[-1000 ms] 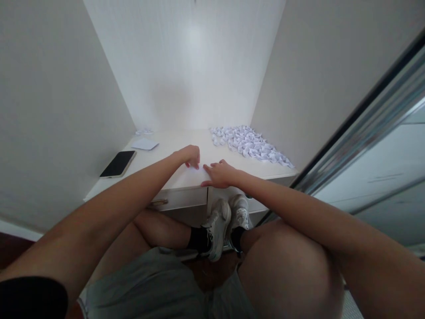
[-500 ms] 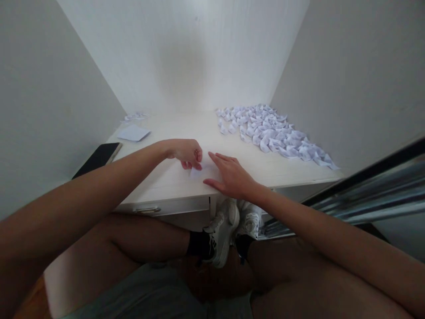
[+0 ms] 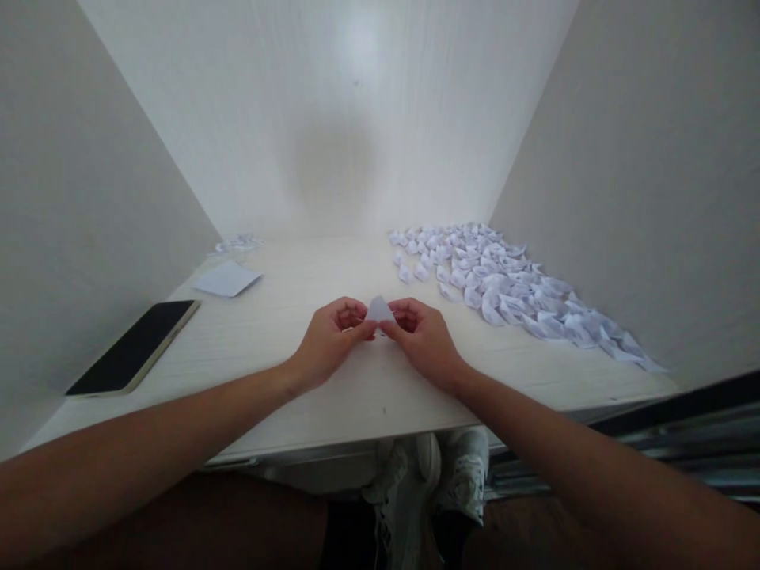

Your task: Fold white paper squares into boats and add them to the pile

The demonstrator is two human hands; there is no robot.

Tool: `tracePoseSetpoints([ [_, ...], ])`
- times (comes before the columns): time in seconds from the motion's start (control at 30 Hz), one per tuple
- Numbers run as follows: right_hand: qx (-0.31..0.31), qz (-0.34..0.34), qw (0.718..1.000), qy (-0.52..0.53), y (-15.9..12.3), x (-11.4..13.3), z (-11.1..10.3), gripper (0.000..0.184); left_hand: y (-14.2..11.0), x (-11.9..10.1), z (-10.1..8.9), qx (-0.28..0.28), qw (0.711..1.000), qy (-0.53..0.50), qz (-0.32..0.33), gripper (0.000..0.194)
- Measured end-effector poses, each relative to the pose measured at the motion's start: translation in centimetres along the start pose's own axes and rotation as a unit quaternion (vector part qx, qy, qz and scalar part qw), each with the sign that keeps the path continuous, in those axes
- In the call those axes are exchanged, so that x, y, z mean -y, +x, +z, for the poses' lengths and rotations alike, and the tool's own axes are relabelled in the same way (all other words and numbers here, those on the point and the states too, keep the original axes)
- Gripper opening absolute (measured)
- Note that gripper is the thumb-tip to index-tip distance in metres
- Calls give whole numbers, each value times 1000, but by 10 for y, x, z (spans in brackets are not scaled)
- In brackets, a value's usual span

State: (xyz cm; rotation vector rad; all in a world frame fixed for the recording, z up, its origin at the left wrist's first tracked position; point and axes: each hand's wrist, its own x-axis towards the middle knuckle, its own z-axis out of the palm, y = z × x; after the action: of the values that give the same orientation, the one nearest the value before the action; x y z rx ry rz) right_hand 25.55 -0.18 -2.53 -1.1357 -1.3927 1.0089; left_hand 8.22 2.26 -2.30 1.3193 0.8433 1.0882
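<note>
Inside the white-walled alcove point(image 3: 416, 119), the left hand point(image 3: 329, 342) and the right hand point(image 3: 426, 342) pinch one small folded white paper point(image 3: 380, 309) between them, fingertips nearly meeting just above the pale desktop point(image 3: 332, 412). That same nook holds plenty more: a heap of folded paper pieces point(image 3: 504, 289) against the right wall, and over on the left a dark-screened phone point(image 3: 135, 348), a flat white paper point(image 3: 227, 279) and, behind it, some thin white scraps point(image 3: 238, 243).
</note>
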Motion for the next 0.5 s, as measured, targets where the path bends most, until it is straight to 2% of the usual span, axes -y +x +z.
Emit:
tracePoseSetpoints([
  [0.1, 54, -26, 997, -49, 14, 0, 0, 17, 4, -2, -16, 37, 997, 63, 2, 46],
  [0.2, 99, -47, 992, -67, 22, 1, -1, 22, 4, -4, -23, 52, 994, 95, 25, 58],
  [0.37, 77, -41, 994, -65, 18, 2, 2, 40, -1, -5, -20, 58, 990, 121, 33, 44],
  [0.5, 47, -78, 988, -127, 9, 4, 6, 33, 0, -6, -18, 40, 995, 90, 11, 41],
])
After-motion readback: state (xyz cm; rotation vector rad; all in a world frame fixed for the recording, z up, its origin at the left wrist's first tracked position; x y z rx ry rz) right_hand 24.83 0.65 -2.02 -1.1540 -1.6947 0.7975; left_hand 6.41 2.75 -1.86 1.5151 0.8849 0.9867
